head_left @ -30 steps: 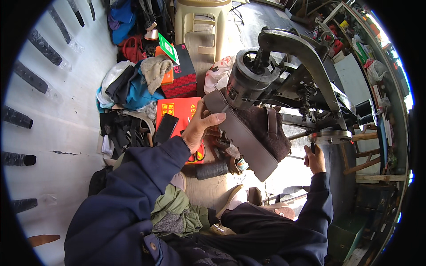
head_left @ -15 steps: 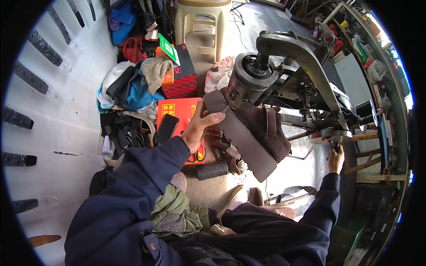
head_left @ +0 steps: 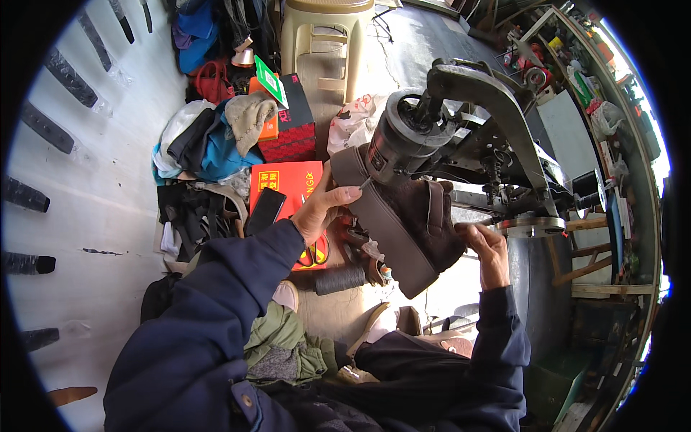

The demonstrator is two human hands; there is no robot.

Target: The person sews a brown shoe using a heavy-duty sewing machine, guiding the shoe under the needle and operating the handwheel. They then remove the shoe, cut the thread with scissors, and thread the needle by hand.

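Observation:
A brown shoe (head_left: 392, 237) with a thick smooth sole, a fuzzy dark upper and a strap hangs tilted under the head of a black metal shoe-sewing machine (head_left: 410, 133). The machine's thin needle meets the sole near its upper end. My left hand (head_left: 324, 209) is closed on the sole's left edge, its thumb lying on the sole beside the needle. At the shoe's other side, my right hand (head_left: 488, 252) has its thumb and fingers closed on the fuzzy upper's edge. Just above that hand sits the machine's round metal handwheel (head_left: 531, 227).
A red box (head_left: 288, 180) bears a black phone (head_left: 265, 211) and scissors (head_left: 314, 252). Black thread (head_left: 340, 280) on a spool lies nearby. Piled clothes (head_left: 209, 137) are at the left, a beige stool (head_left: 327, 36) behind, and cluttered shelves (head_left: 604, 108) at the right.
My right hand has let go of the handwheel's grip and moved left onto the shoe's upper. My left hand keeps its hold, and the view has shifted slightly.

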